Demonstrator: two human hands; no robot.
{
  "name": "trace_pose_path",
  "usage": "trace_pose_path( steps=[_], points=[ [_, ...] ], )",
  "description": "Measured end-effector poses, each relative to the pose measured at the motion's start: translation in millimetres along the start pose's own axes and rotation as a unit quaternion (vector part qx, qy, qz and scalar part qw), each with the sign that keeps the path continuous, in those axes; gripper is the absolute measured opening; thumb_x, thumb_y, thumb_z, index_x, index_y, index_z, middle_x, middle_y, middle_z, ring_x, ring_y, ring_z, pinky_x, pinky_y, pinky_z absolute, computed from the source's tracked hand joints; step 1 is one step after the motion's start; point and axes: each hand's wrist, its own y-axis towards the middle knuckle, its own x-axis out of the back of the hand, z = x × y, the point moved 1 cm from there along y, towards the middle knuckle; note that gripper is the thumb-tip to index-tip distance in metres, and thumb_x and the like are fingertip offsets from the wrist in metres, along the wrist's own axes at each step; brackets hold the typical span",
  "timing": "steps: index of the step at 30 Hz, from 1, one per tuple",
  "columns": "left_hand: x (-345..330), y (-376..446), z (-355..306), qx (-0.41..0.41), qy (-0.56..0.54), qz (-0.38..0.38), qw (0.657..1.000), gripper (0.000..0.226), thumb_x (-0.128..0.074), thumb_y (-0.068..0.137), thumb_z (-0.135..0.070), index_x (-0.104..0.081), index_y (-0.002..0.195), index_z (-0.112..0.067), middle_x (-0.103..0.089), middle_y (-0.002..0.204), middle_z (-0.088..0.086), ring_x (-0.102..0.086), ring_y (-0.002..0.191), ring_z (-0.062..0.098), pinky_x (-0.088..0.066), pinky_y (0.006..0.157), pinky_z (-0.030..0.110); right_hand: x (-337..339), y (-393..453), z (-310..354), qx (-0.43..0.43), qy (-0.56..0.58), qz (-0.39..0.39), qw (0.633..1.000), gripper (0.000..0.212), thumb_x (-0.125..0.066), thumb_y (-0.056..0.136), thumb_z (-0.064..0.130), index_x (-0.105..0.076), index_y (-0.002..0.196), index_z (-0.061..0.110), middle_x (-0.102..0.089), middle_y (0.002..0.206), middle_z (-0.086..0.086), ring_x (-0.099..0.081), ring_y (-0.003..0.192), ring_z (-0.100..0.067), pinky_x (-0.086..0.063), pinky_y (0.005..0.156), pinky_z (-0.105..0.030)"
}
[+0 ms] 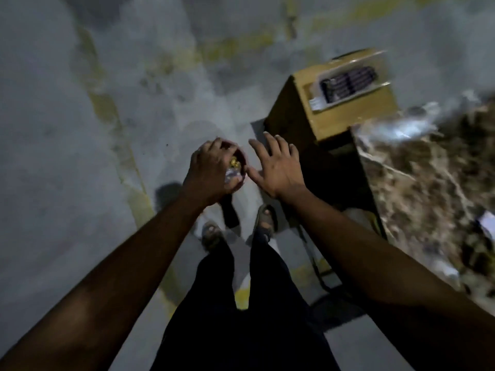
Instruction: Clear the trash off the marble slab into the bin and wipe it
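My left hand (pixel 207 172) grips a small dark round cup (pixel 242 163) stuffed with yellow and silvery trash (pixel 233 169), held over the floor in front of my feet. Just to its right, my right hand (pixel 278 168) is spread flat with fingers apart and holds nothing. The brown-veined marble slab (pixel 428 199) fills the right side of the view. A crumpled clear plastic wrapper (pixel 401 128) lies at its far end, and a white scrap (pixel 486 223) lies near its right edge. The view is blurred by motion. No bin is in view.
A cardboard box (pixel 345 108) with a printed label stands on the floor beyond the slab's far end. The grey concrete floor (pixel 80 129) carries faded yellow lines. My sandalled feet (pixel 265 219) stand beside the slab's dark metal frame (pixel 316 253).
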Motion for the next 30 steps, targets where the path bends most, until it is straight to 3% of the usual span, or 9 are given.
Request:
trace_pose_path(
  steps=[2, 6, 9, 12, 16, 19, 23, 25, 30],
  points=[
    [38, -3, -39, -0.062, 0.007, -0.051, 0.997, 0.076, -0.048, 0.087, -0.060, -0.042, 0.150, -0.019, -0.043, 0.152, 0.019, -0.041, 0.133, 0.039, -0.038, 0.103, 0.052, 39, -45, -13, -0.054, 0.012, -0.060, 0.997, 0.068, -0.036, 0.095, 0.064, -0.034, 0.153, 0.029, -0.035, 0.159, -0.011, -0.033, 0.144, -0.036, -0.032, 0.111, -0.056],
    [96, -8, -132, -0.198, 0.030, -0.097, 0.975, 0.071, -0.048, 0.092, -0.056, -0.038, 0.152, -0.019, -0.042, 0.152, 0.014, -0.039, 0.133, 0.035, -0.038, 0.105, 0.051, 87, -133, -51, -0.160, 0.045, -0.163, 0.973, 0.066, -0.039, 0.093, 0.064, -0.042, 0.148, 0.029, -0.043, 0.154, -0.009, -0.038, 0.139, -0.033, -0.035, 0.109, -0.053],
    [104, -24, -211, -0.296, 0.037, -0.102, 0.949, 0.071, -0.062, 0.090, -0.050, -0.041, 0.150, -0.018, -0.044, 0.149, 0.013, -0.039, 0.131, 0.033, -0.041, 0.102, 0.049, 98, -208, -93, -0.243, 0.064, -0.224, 0.942, 0.066, -0.043, 0.088, 0.066, -0.047, 0.144, 0.030, -0.046, 0.151, -0.004, -0.042, 0.136, -0.030, -0.038, 0.106, -0.050],
    [84, -30, -288, -0.348, 0.064, -0.064, 0.933, 0.072, -0.060, 0.089, -0.056, -0.041, 0.149, -0.021, -0.042, 0.151, 0.012, -0.036, 0.134, 0.035, -0.040, 0.105, 0.050, 94, -276, -141, -0.304, 0.060, -0.266, 0.913, 0.066, -0.047, 0.086, 0.067, -0.051, 0.141, 0.031, -0.049, 0.148, -0.004, -0.045, 0.134, -0.030, -0.039, 0.101, -0.048],
    [46, -31, -391, -0.405, 0.101, 0.041, 0.908, 0.079, -0.053, 0.089, -0.065, -0.029, 0.156, -0.031, -0.028, 0.162, 0.006, -0.021, 0.144, 0.032, -0.026, 0.115, 0.050, 78, -369, -217, -0.397, 0.085, -0.242, 0.881, 0.071, -0.042, 0.086, 0.072, -0.039, 0.149, 0.038, -0.040, 0.156, -0.004, -0.035, 0.142, -0.031, -0.033, 0.109, -0.051],
    [16, -35, -454, -0.431, 0.111, 0.104, 0.889, 0.098, -0.042, 0.074, -0.083, -0.018, 0.158, -0.038, -0.021, 0.164, 0.007, -0.016, 0.147, 0.035, -0.021, 0.116, 0.055, 58, -439, -269, -0.453, 0.134, -0.237, 0.849, 0.076, -0.041, 0.084, 0.074, -0.033, 0.151, 0.039, -0.030, 0.162, -0.004, -0.027, 0.147, -0.032, -0.030, 0.113, -0.053],
    [-21, -40, -504, -0.436, 0.193, 0.136, 0.868, 0.117, -0.058, 0.065, -0.088, -0.005, 0.158, -0.042, 0.002, 0.168, 0.006, -0.002, 0.151, 0.039, -0.013, 0.117, 0.062, 20, -510, -314, -0.465, 0.213, -0.166, 0.843, 0.087, -0.045, 0.080, 0.082, -0.008, 0.153, 0.051, -0.009, 0.168, -0.005, -0.013, 0.152, -0.036, -0.026, 0.115, -0.058],
    [-35, -44, -516, -0.439, 0.215, 0.150, 0.859, 0.128, -0.058, 0.055, -0.095, 0.005, 0.156, -0.048, 0.014, 0.168, 0.006, 0.009, 0.152, 0.039, -0.011, 0.117, 0.066, 0, -527, -320, -0.456, 0.264, -0.129, 0.840, 0.104, -0.049, 0.071, 0.089, 0.007, 0.152, 0.055, 0.005, 0.169, -0.006, -0.002, 0.154, -0.038, -0.018, 0.117, -0.064],
    [-54, -34, -539, -0.437, 0.231, 0.179, 0.851, 0.145, -0.063, 0.037, -0.100, 0.019, 0.149, -0.058, 0.039, 0.160, 0.004, 0.030, 0.147, 0.038, 0.001, 0.111, 0.076, -42, -523, -310, -0.427, 0.306, -0.122, 0.842, 0.139, -0.068, 0.046, 0.095, 0.012, 0.153, 0.056, 0.037, 0.162, 0.004, 0.023, 0.151, -0.037, 0.002, 0.114, -0.071]
  ],
)
